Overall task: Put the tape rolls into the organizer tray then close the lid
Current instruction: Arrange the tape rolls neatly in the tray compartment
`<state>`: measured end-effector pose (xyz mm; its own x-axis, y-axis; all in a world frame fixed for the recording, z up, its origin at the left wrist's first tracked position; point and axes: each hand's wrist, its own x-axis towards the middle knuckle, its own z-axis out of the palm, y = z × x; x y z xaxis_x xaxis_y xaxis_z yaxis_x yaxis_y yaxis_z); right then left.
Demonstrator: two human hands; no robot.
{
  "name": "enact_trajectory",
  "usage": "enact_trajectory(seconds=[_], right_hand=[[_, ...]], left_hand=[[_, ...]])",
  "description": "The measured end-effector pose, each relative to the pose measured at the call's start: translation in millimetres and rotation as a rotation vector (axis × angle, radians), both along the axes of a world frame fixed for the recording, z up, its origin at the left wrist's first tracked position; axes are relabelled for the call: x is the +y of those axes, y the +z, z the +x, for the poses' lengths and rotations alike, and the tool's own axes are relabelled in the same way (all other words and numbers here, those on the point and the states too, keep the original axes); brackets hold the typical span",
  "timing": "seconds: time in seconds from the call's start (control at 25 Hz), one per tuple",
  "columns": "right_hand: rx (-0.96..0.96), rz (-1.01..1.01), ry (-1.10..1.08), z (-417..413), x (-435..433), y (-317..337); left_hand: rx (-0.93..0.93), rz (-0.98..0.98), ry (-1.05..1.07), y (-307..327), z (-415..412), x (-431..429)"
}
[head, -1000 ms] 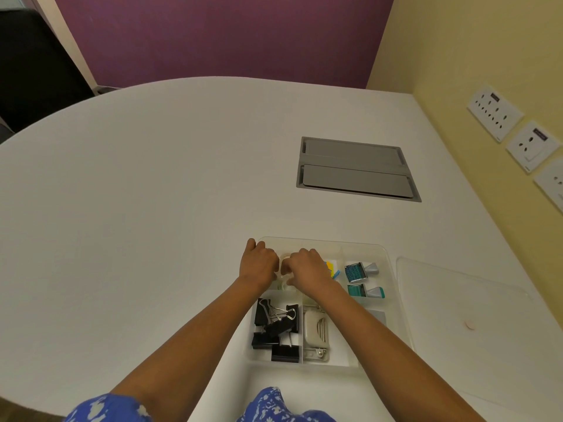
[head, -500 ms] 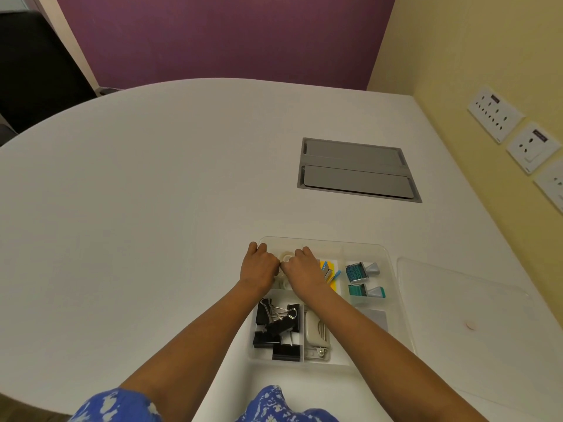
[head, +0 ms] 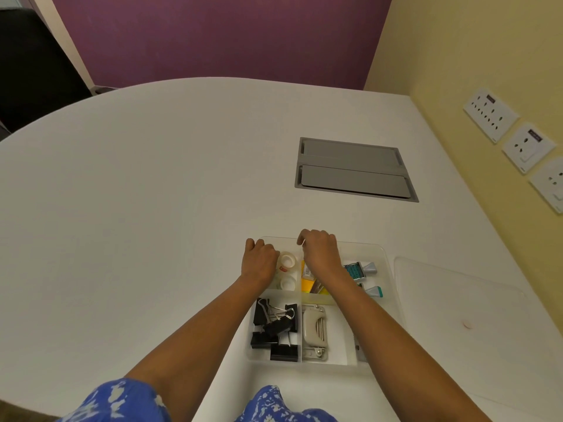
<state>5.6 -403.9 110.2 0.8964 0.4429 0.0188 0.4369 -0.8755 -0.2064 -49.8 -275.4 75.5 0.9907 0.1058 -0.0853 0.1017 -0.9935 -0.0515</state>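
Observation:
The clear organizer tray [head: 384,254] lies open on the white table in front of me. Its far-left compartment holds two white tape rolls, one [head: 287,261] tilted up and another [head: 288,282] lying flat behind it toward me. My left hand [head: 259,261] is curled at the tray's far-left corner, and its thumb side presses against the tilted roll. My right hand [head: 320,252] hovers with curled fingers over the far rim, with nothing visible in it. The clear lid [head: 457,303] lies flat on the table to the right of the tray.
Other compartments hold black binder clips [head: 275,328], a beige hole punch [head: 314,333], yellow sticky notes [head: 308,281] and teal tubes [head: 359,269]. A grey cable hatch [head: 353,170] is set into the table beyond the tray. The yellow wall with sockets [head: 490,114] runs along the right.
Both hands were closed together around a tape roll over the far-left compartment. The right hand has come off it and moved right and farther away; the roll now sits lower, against the left hand.

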Motion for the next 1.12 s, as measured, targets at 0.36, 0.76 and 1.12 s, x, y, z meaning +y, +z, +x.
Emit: enact_trajectory(seconds=[0.36,0.76,1.12], right_hand=[[0.046,0.026,0.003,5,-7,-7],[-0.076,-0.307,0.282,-9,13,-25],[-0.071,-0.365,0.293,-14,9,-32]], left_hand=[[0.010,-0.063,0.005,-5,8,2],[-0.114,-0.100,-0.038,-9,-2,12],[-0.043,0.017,-0.059,-7,-3,11]])
